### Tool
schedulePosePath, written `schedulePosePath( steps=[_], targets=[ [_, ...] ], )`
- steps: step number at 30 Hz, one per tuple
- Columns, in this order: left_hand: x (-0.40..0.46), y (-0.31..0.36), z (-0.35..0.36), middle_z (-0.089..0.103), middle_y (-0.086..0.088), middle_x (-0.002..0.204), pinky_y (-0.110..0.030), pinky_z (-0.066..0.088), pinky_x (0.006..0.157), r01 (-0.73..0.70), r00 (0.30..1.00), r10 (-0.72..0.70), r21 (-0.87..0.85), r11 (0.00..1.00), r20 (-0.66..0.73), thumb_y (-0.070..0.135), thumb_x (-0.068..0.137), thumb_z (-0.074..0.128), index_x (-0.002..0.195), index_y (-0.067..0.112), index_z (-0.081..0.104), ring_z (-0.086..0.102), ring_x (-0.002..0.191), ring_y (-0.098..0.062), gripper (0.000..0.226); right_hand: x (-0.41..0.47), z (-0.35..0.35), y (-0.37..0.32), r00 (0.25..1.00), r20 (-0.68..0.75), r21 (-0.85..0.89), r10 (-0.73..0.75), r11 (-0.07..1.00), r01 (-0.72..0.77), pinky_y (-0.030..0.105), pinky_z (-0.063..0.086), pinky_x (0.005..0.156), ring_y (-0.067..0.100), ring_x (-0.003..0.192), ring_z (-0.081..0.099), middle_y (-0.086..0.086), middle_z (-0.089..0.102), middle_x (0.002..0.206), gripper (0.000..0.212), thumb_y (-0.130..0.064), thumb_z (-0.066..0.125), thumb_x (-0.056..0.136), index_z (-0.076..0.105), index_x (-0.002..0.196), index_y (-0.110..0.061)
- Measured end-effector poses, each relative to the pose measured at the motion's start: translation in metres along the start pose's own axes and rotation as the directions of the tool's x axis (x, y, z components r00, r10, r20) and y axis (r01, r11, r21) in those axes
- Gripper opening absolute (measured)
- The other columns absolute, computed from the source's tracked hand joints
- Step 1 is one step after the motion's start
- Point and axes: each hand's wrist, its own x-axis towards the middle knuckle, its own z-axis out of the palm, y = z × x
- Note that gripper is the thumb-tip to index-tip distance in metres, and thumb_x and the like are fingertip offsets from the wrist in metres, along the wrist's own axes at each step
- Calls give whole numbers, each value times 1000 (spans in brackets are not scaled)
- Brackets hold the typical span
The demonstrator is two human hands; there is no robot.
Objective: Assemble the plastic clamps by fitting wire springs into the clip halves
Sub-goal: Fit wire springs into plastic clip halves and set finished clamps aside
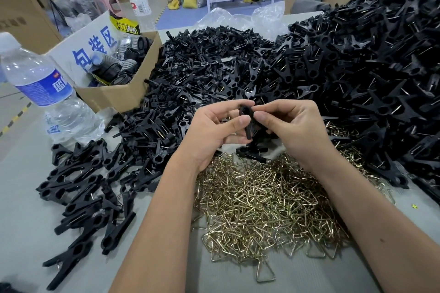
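Note:
Both hands meet above the table's middle around black plastic clip halves (pixel 247 121). My left hand (pixel 214 131) grips them from the left with curled fingers and thumb. My right hand (pixel 292 128) pinches the same clip halves from the right, thumb and forefinger on their upper end. Whether a wire spring sits in them I cannot tell. Under my wrists lies a heap of brass-coloured wire springs (pixel 262 202). A wide pile of loose black clip halves (pixel 214 66) fills the table behind my hands.
Assembled black clamps (pixel 81 192) lie at the left front, and a tall heap of them (pixel 381 59) rises on the right. A water bottle (pixel 45 88) stands at the left edge beside an open cardboard box (pixel 119 93). Crumpled clear plastic (pixel 238 19) lies behind.

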Motion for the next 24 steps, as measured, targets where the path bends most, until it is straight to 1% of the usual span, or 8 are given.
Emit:
schedulePosePath(
  steps=[3,6,8,11,15,19,21,24],
  targets=[
    [0,3,-5,76,-13,99,-33,66,71,-37,997,38,21,999,-73,6,73,84,101,8,78,77,85,-34,29,1,2,-4,997,-53,-132,-49,990,42,33,62,68,23,79,76,3,79,86,9,-17,81,89,80,98,-16],
    [-1,5,-13,77,-13,97,-32,64,73,-110,975,107,-5,994,-196,4,69,87,91,8,72,77,86,-32,27,2,2,-11,977,-76,-404,-201,902,154,22,58,70,9,77,71,-6,73,83,8,-20,80,91,74,95,-17],
    [0,5,-19,77,-11,94,-37,64,80,-167,947,169,28,986,-275,4,69,90,87,13,69,76,86,-29,29,3,5,-20,973,118,-540,-197,810,229,18,58,69,2,74,68,-12,71,80,3,-19,79,91,76,92,-19],
    [2,5,-23,76,-4,93,-46,61,91,-210,903,228,87,974,-365,3,64,92,82,18,66,72,88,-27,36,1,26,-27,894,449,-677,-13,648,349,18,57,76,-5,76,65,-16,72,89,7,-25,76,93,79,99,-24],
    [3,5,-23,74,2,92,-39,61,89,-227,888,236,72,971,-394,-1,64,89,82,17,63,71,90,-28,36,2,51,-21,822,551,-802,144,363,475,42,55,94,20,109,62,-3,65,116,28,-44,72,94,73,117,-29],
    [1,6,-22,67,-17,97,-53,56,97,-213,890,228,82,974,-394,2,67,87,83,16,66,65,95,-36,30,3,45,-21,836,523,-765,166,524,374,34,55,81,4,87,64,-16,68,89,8,-31,81,88,74,87,-29],
    [1,6,-21,64,-19,97,-60,51,101,-207,893,220,76,975,-393,4,68,87,84,15,65,61,95,-36,30,2,37,-21,855,494,-709,158,642,291,17,46,66,-6,72,59,-19,61,70,19,-25,85,85,70,75,-28],
    [1,6,-23,62,-19,96,-64,46,102,-203,900,212,63,977,-381,8,66,90,87,16,66,55,94,-36,33,0,24,-24,896,432,-533,104,831,161,16,47,60,0,62,58,-13,65,67,16,-19,83,87,70,78,-22]
  ],
)
